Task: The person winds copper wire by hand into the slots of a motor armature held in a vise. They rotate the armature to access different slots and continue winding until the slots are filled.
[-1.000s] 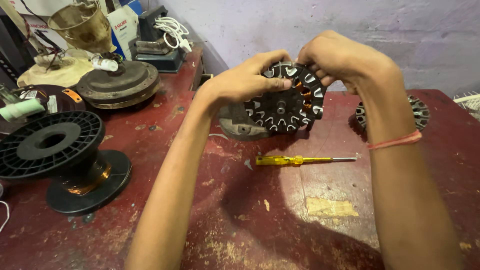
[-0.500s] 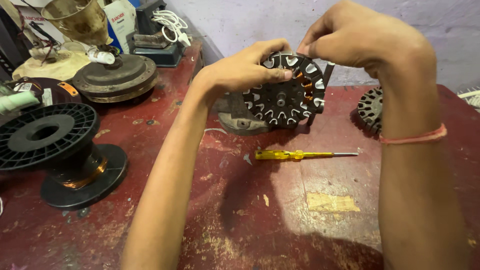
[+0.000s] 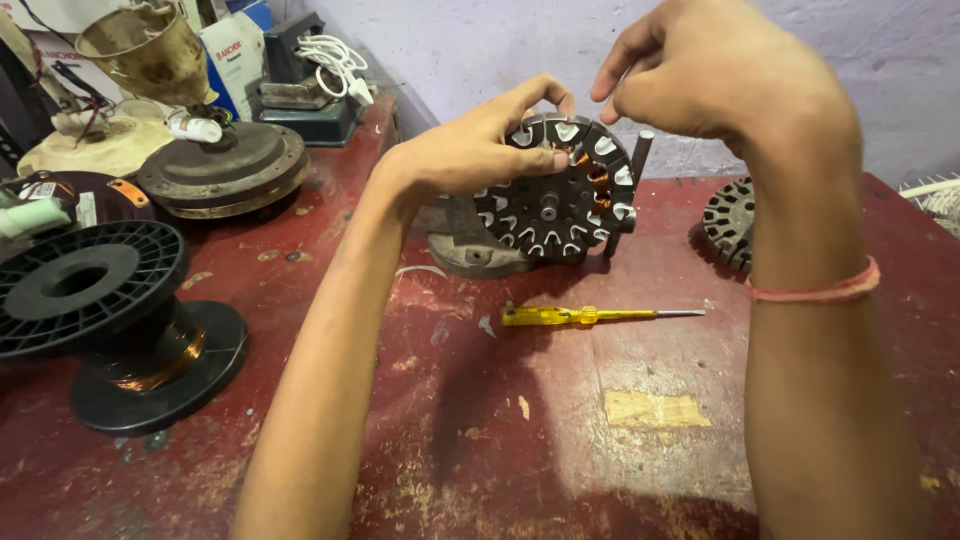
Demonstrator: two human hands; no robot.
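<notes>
Stator (image 3: 565,205): dark slotted disc, upright on its mount near the bench's far edge, a few slots wound with copper.
Left hand (image 3: 470,150): fingers pressed on the stator's upper left, thumb tip by the copper coils; it grips the disc's face and rim.
Right hand (image 3: 720,75): raised over the stator's top right, fingertips drawn together; whether they pinch a wire cannot be told.
Risk: fine wire, if held, could kink or snap under a sharp pull; a slip of the left thumb could let the disc turn.
Screwdriver (image 3: 580,316): yellow handle, flat on the bench just in front of the stator, apart from both hands.
Spool (image 3: 110,320): black, at left, well apart.
Second stator (image 3: 728,222): behind the right wrist, near it.
Bench (image 3: 560,440): red, worn; the near middle gives room for the forearms.
</notes>
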